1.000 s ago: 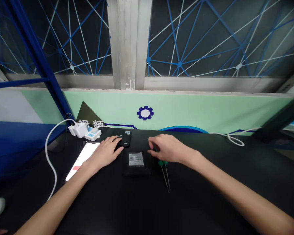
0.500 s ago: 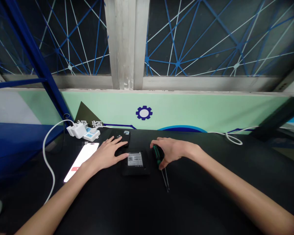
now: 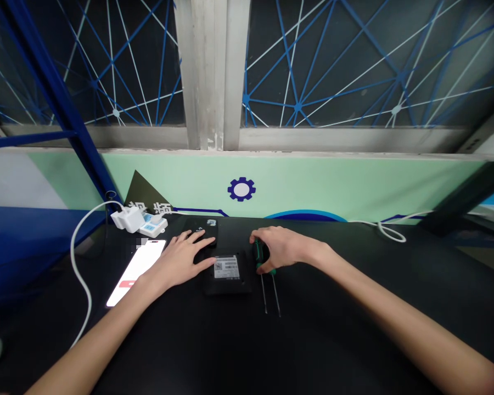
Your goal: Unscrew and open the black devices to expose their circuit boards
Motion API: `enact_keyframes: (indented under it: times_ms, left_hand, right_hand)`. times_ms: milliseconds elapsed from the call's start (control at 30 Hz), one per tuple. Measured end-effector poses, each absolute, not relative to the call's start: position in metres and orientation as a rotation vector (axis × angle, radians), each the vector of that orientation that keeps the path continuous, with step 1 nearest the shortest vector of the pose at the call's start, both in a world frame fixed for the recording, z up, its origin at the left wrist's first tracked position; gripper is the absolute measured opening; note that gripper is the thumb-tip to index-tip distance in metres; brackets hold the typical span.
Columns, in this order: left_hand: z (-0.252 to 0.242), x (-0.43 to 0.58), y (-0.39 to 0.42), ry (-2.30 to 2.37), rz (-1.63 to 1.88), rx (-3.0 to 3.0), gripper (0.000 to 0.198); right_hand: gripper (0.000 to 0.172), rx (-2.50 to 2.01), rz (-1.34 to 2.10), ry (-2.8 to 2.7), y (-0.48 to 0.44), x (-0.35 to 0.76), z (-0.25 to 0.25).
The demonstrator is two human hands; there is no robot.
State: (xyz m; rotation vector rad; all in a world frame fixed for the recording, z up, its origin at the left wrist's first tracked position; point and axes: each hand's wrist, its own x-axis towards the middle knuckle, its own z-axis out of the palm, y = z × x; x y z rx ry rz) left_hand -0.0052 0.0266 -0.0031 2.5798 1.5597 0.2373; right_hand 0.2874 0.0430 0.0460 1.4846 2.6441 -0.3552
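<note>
My left hand (image 3: pixel 185 258) lies flat with its fingers spread. Its fingertips rest over a black box (image 3: pixel 212 233) at the back, and the thumb reaches the labelled face of a black, flat rectangular case (image 3: pixel 226 285). To the right of that case, my right hand (image 3: pixel 278 249) is curled round the green and black handle of a screwdriver (image 3: pixel 258 253), its thin metal shaft pointing toward me. A second screwdriver (image 3: pixel 276 296) lies close beside it on the right, its handle partly hidden under my hand.
On the left, a lit phone (image 3: pixel 135 274) lies beside my left forearm. Behind it sit a white plug adapter (image 3: pixel 129 219) and a power strip (image 3: pixel 153 225) with a white cable. Another white cable (image 3: pixel 389 233) lies at the back right of the black table (image 3: pixel 333 351).
My right hand has shifted slightly left with one screwdriver, so the two shafts, close together before, now stand apart. My left hand has stayed in place.
</note>
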Motion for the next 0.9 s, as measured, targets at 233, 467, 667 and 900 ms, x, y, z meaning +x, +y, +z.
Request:
enact_keyframes:
  times_ms: [233, 467, 667, 900]
  left_hand:
    - [0.003, 0.000, 0.021, 1.449, 0.254, 2.588, 0.074]
    - [0.006, -0.001, 0.021, 1.408, 0.208, 2.546, 0.076]
    - [0.012, -0.004, 0.022, 1.384, 0.136, 2.533, 0.077]
    - [0.014, -0.003, 0.020, 1.378, 0.117, 2.527, 0.079]
  right_hand:
    - [0.073, 1.481, -0.285, 2.729, 0.043, 0.285, 0.047]
    - [0.074, 1.453, -0.288, 2.719, 0.043, 0.283, 0.043]
    - [0.076, 1.388, -0.340, 2.766, 0.041, 0.284, 0.047]
    - [0.044, 1.579, -0.280, 2.672, 0.040, 0.289, 0.058]
